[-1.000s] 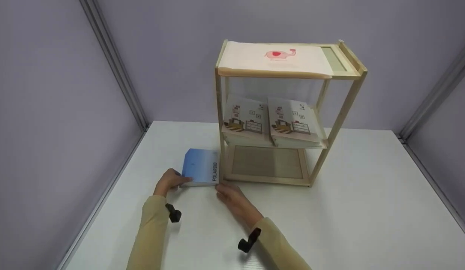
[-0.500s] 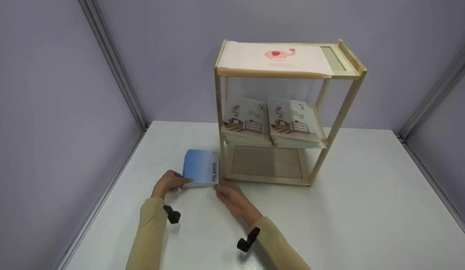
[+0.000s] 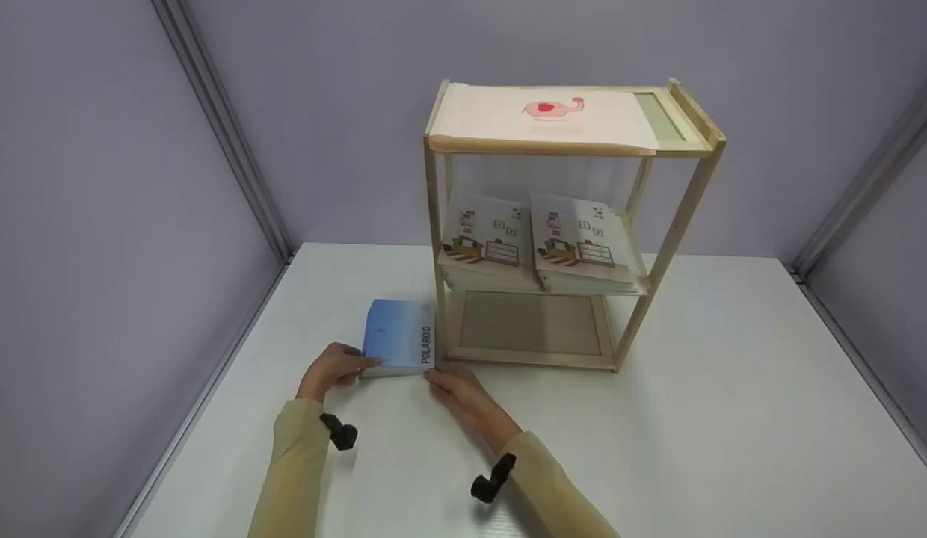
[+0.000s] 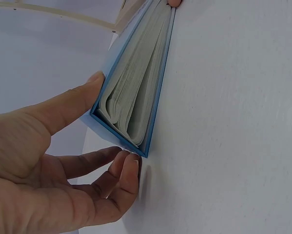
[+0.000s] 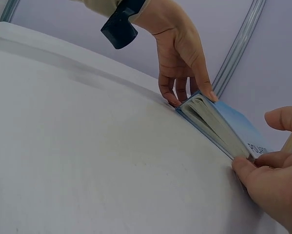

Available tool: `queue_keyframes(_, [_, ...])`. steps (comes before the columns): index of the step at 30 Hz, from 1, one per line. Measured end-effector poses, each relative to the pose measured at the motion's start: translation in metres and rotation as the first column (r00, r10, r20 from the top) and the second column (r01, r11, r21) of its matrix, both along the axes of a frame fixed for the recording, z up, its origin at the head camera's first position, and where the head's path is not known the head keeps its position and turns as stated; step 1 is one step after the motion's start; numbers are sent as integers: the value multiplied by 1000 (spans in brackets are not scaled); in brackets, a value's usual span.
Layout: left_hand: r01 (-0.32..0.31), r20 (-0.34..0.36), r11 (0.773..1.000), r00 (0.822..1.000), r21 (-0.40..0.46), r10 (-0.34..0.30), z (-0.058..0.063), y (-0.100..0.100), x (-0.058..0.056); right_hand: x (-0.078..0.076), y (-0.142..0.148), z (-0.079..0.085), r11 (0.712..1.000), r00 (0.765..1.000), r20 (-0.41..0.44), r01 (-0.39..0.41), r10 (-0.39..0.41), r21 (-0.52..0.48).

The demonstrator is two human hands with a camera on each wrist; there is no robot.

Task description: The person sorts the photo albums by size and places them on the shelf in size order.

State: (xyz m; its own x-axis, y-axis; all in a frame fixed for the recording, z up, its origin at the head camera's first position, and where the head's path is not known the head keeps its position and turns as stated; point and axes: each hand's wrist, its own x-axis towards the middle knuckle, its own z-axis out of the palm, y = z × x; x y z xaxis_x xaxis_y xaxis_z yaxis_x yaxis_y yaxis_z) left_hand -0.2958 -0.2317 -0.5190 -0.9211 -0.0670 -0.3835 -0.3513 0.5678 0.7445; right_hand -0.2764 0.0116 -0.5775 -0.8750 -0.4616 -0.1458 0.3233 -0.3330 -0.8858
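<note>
A thick photo album [image 3: 398, 332] with a pale-to-deep blue cover reads POLAROID along its right side. It lies on the white table, close against the left leg of a wooden shelf. My left hand [image 3: 333, 368] grips its near left corner, thumb over the cover and the other fingers curled at the blue side edge. In the left wrist view the bulging page ends of the album [image 4: 136, 83] face the camera. At the near right corner, my right hand [image 3: 467, 401] pinches the album between thumb and forefinger, as the right wrist view shows.
The light wooden shelf [image 3: 532, 363] stands right of the album. On its middle tier sit two stacks of illustrated albums [image 3: 487, 237], side by side. A white sheet with a pink elephant [image 3: 478, 112] covers most of the top. Lilac walls enclose the table.
The album has shifted very slightly nearer, with my left hand and forearm drawn a little back and left. Both hands keep their hold; the whole head view has drifted slightly.
</note>
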Motion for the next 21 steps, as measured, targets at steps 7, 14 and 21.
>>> queue_keyframes(7, [-3, 7, 999, 1000, 50, 3, 0, -2, 1, 0, 0, 0, 999, 999, 31, 26, -27, 28])
queue_keyframes(14, [3, 10, 995, 1000, 102, -4, -1, -2, 0, 0, 1, -1, 996, 998, 20, 55, -57, 72])
queue_keyframes(21, [-31, 13, 992, 999, 119, 29, -4, -1, 0, -3, -2, -2, 997, 998, -44, 47, -45, 63])
